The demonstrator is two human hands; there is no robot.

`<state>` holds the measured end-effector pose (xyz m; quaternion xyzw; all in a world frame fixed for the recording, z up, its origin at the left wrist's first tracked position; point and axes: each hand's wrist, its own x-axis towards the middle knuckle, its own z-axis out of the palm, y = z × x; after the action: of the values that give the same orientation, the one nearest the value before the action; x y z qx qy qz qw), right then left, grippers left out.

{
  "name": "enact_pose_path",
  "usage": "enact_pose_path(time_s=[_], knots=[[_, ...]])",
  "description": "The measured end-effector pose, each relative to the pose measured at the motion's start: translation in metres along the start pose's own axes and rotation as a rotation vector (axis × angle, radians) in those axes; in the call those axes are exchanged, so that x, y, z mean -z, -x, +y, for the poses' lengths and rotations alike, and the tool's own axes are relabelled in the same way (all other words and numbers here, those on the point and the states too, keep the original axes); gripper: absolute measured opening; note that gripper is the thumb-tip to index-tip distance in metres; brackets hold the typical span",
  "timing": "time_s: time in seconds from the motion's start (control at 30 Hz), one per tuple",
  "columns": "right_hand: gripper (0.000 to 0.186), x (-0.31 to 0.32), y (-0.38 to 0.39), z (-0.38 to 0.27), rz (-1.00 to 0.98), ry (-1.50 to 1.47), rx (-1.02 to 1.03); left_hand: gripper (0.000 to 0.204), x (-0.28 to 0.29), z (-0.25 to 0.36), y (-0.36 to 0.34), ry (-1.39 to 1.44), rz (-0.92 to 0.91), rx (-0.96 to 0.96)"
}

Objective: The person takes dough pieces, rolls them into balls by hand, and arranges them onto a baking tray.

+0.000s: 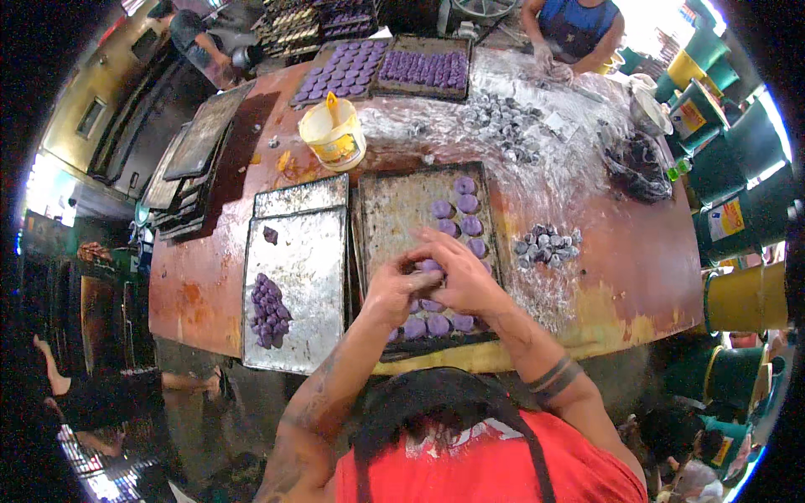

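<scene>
Above a dark-rimmed baking tray (387, 197), my left hand (392, 289) and my right hand (459, 277) meet with fingers curled round a piece of purple dough (430, 266). Only part of that piece shows between the fingers. Flattened purple dough rounds (471, 226) lie along the tray's right side, and more sit at its near edge below my wrists. To the left, a silvery metal tray (320, 260) carries a heap of dark purple lumps (270, 308) and one separate lump. Right of the baking tray lies a cluster of flour-dusted dough pieces (547, 246).
A yellow-and-white bucket (332, 138) stands behind the trays. Stacked trays (197, 155) rest at the table's left. Two filled trays lie at the far edge. Floured dough pieces (507, 121) and a black plastic bag (639, 163) lie right. A co-worker (579, 38) stands across the table.
</scene>
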<state>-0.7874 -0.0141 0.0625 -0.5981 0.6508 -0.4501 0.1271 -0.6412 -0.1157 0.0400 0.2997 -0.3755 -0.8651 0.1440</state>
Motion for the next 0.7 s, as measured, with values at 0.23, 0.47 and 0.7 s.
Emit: enact_pose_path(time_s=[0.23, 0.47, 0.7], knots=[[0.038, -0.032, 0.024, 0.054, 0.051, -0.198, -0.072, 0.043, 0.015, -0.043, -0.026, 0.242, -0.115, 0.198], [0.035, -0.053, 0.002, 0.088, 0.080, -0.352, -0.682, 0.054, 0.018, -0.036, -0.066, -0.524, 0.236, -0.156], [0.039, -0.021, -0.104, 0.192, -0.141, 0.661, -0.406, 0.067, 0.025, -0.049, -0.076, -0.667, 0.183, -0.334]])
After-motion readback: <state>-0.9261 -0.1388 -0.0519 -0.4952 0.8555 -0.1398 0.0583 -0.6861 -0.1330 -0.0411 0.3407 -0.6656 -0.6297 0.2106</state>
